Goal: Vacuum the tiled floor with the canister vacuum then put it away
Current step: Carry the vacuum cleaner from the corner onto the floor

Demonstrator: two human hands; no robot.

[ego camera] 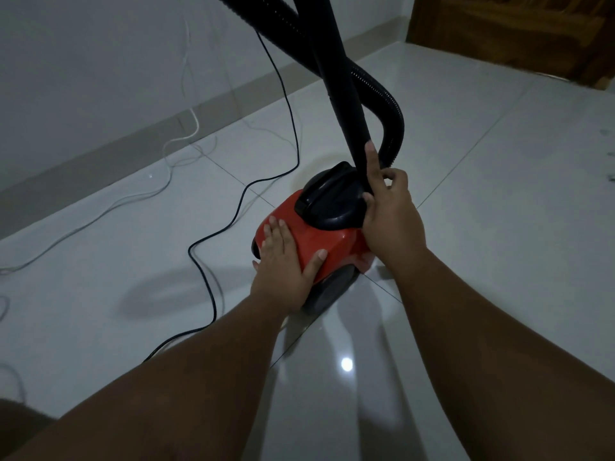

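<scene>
The red canister vacuum sits mid-floor on the tiled floor, on a grout line. The left hand lies flat on its body, fingers straight. The right hand grips the black wand, index finger along it. The power cord trails towards the wall-side edge.

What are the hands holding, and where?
Right hand grips the black wand at its lower end. Left hand rests flat on the red canister vacuum, gripping nothing.
</scene>
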